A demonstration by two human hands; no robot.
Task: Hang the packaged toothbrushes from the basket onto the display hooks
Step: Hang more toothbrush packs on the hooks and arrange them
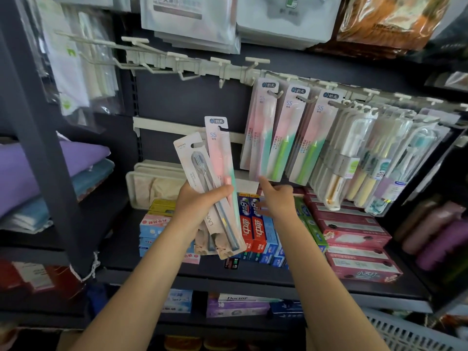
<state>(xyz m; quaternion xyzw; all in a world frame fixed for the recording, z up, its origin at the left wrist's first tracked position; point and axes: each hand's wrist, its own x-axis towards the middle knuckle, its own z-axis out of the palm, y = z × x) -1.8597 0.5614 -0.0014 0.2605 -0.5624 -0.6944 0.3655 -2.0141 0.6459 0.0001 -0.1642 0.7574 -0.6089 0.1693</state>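
The dark display rack (192, 97) fills the view, with a pale hook rail (202, 65) across its upper part. Toward the rail's left end the display hooks (222, 72) stand bare; toward its right end they are loaded, first with three pink-and-green toothbrush packs (281, 133), then with clear blister packs (367, 158). On the shelf (253, 274) below lie toothpaste boxes (255, 229), and a corner of the white basket (405, 333) shows at the lower right edge of the view.

The left hand (200, 206) grips a fanned bundle of packaged toothbrushes (215, 183), fingers wrapped round their lower halves, hang-holes upward, below the bare hooks. The right hand (276, 198) holds nothing; its fingers are loosely spread, one fingertip at or just touching the bottom edge of the leftmost hung pack.

Judged from here, the risks are these: pulling one pack out of the fan could drag its neighbours loose, since all are held in one grip; the hang-hole could miss the hook tip and tear its card; and a nudge to the hung packs could swing them or slide one off its hook
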